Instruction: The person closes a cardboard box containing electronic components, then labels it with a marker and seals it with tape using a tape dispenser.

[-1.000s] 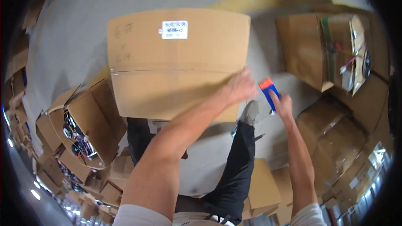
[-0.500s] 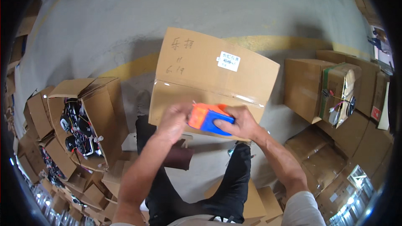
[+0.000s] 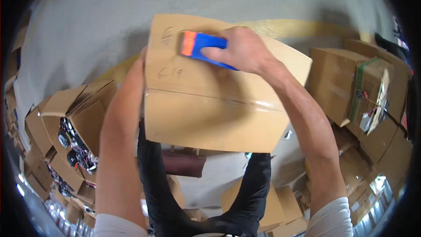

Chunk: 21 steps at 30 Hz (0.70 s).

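A large closed cardboard box (image 3: 197,118) stands in front of my legs, with dark handwriting on its top and a seam across it. My right hand (image 3: 241,50) is closed around a blue and orange tape dispenser (image 3: 206,46). The dispenser is over the far part of the box top, its orange end pointing left; whether it touches the cardboard I cannot tell. At the box's left side, my left hand (image 3: 142,57) lies against the edge, its fingers hidden behind the box.
On the left, an open carton (image 3: 94,114) holds dark wired parts. Stacked cartons (image 3: 335,83) stand at the right, loose wires lying on one. A dark red padded seat (image 3: 184,166) is between my legs. A yellow line (image 3: 298,27) crosses the grey floor beyond the box.
My right hand has carried the tape dispenser away from me over the box top. My left hand has left the dispenser's orange end for the box's left side. The box appears larger in view.
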{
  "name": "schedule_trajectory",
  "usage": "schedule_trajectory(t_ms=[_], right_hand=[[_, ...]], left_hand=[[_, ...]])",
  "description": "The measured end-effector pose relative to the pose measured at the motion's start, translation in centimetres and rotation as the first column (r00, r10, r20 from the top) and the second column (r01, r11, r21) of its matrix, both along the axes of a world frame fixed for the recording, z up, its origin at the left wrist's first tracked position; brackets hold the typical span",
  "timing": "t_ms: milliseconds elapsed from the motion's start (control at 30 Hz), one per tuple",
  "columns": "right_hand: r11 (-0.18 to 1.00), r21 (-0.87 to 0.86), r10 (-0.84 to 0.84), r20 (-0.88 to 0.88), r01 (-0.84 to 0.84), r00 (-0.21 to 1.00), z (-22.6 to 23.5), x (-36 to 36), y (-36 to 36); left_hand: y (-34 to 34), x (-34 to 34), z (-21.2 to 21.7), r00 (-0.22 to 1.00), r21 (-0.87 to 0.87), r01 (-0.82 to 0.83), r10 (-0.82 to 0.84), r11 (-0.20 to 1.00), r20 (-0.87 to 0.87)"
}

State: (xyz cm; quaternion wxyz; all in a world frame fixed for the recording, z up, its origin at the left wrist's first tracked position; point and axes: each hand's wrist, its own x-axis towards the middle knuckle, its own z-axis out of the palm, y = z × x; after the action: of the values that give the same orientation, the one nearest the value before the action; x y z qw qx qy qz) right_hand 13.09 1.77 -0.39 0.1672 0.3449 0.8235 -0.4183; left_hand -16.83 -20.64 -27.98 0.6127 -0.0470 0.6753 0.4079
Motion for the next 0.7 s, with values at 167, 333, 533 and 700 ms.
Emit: schedule_trajectory(t_ms=[167,333,533,700], right_hand=[[1.0,-0.018,0.013,-0.042,-0.014,0.999,2.1,14.3,3.5],[0.97,0.193,-0.21,0.361,0.148,0.908,9.0,46.2,10.9],[0.915,0.403,-0.166,0.344,0.014,0.924,-8.3,45.0,8.7],[0.835,0.384,-0.519,0.312,0.394,0.796,-14.0,48.4,1.3]], left_hand=[[-4.5,2.3,8.2,0.699,-0.159,0.072,-0.164,0.985,-0.696],[4.2,18.4,19.0,0.387,0.095,0.369,-0.06,0.924,-0.92],[15.3,47.4,19.3,-0.23,-0.258,0.961,-0.231,0.1,-0.945],[17.4,52.7,17.0,-0.3,-0.311,0.946,-0.12,0.091,-0.946]])
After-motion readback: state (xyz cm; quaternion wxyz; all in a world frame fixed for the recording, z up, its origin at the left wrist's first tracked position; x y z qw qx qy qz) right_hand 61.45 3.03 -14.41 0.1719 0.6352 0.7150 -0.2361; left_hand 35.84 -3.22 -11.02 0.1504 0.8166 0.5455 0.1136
